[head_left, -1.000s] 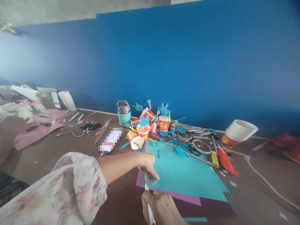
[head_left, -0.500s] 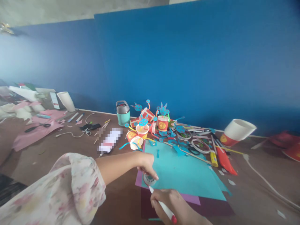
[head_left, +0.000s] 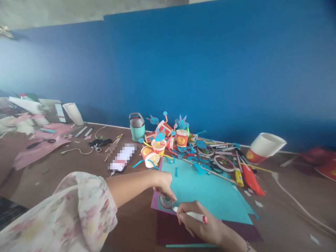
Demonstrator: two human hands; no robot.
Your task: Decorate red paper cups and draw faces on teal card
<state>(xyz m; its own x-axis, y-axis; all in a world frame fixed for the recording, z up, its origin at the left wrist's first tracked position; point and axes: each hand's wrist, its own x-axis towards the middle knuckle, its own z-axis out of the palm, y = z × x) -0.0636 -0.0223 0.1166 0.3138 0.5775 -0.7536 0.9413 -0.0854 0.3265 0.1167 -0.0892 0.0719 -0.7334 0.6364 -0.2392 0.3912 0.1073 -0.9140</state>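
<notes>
My left hand (head_left: 164,183) reaches in from the left, fingers curled down onto a small roll of tape (head_left: 166,202) and pressing it against the turquoise paper (head_left: 207,189) near its lower left corner. Between the fingers of my right hand (head_left: 201,222) is a white marker (head_left: 194,216) with a red end. Its tip touches or almost touches the right edge of the roll. A thin dark red line shows along the roll's lower rim. Purple paper (head_left: 154,203) and a dark maroon sheet (head_left: 170,227) lie partly under the turquoise one.
Behind the paper stand decorated paper cups (head_left: 182,139) and a turquoise flask (head_left: 137,127). Scissors, pens and tape rings (head_left: 224,163) crowd the right, near a yellow glue tube (head_left: 239,177) and a large cup (head_left: 265,148). A phone (head_left: 123,157) lies left; a blue wall (head_left: 210,70) rises behind.
My right hand has swung the marker from the roll's lower edge round to its right side, and the marker now lies flatter. My left hand stays on the roll.
</notes>
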